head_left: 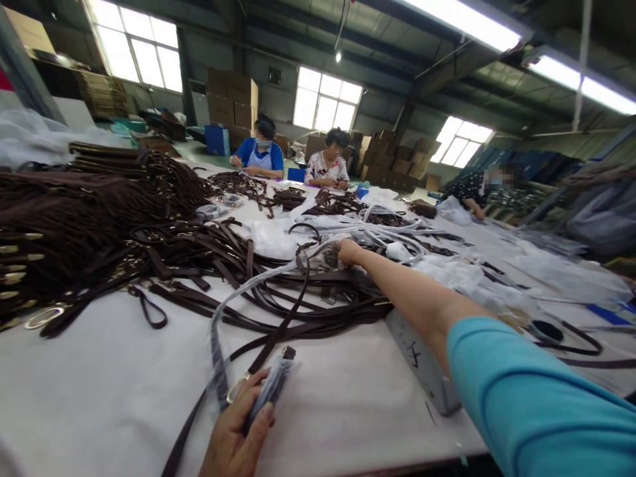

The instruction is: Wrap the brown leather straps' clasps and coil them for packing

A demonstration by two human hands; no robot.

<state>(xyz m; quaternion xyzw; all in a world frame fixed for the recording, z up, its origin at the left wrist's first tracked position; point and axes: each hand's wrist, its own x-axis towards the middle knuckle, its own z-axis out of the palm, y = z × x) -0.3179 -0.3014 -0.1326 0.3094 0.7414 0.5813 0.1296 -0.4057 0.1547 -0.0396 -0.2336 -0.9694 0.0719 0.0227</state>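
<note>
In the near foreground my left hand [241, 424] is closed round the end of a dark strap [272, 387] wrapped in clear plastic. A metal ring [237, 389] sits against its fingers. A plastic-sleeved length of strap [221, 331] curves up from beside this hand to the pile. My right hand [350, 253] reaches far forward, fingers closed at the middle of the table, beside plastic-wrapped pieces [330, 255]; its fingertips are partly hidden, so what it grips is unclear. Below it lies a heap of long dark brown leather straps [298, 324].
Fringed brown leather pieces [89, 205] are stacked at the left. A grey box [422, 364] stands under my right forearm. Plastic bags [462, 278] and a tape roll [545, 331] lie on the right. Three people sit or lean at the far side of the table [99, 384].
</note>
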